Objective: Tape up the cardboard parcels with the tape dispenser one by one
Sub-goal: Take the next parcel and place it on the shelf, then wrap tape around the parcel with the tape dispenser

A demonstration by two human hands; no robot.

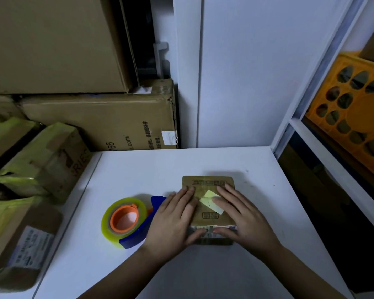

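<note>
Both hands — left hand (173, 221), right hand (244, 216) — are pressing flat, fingers straight, on the small parcel (207, 184), tape dispenser (127, 221) lying just left on the bench (138, 169).

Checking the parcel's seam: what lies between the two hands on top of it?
Head view: a pale yellow label on the parcel, its right end under the right hand's fingertips.

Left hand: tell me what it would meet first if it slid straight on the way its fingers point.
The left hand lies flat on the small cardboard parcel, fingers pointing away from the person and slightly right. Past the parcel's far edge only bare white table shows, then probably the white wall panel; depth is uncertain.
</note>
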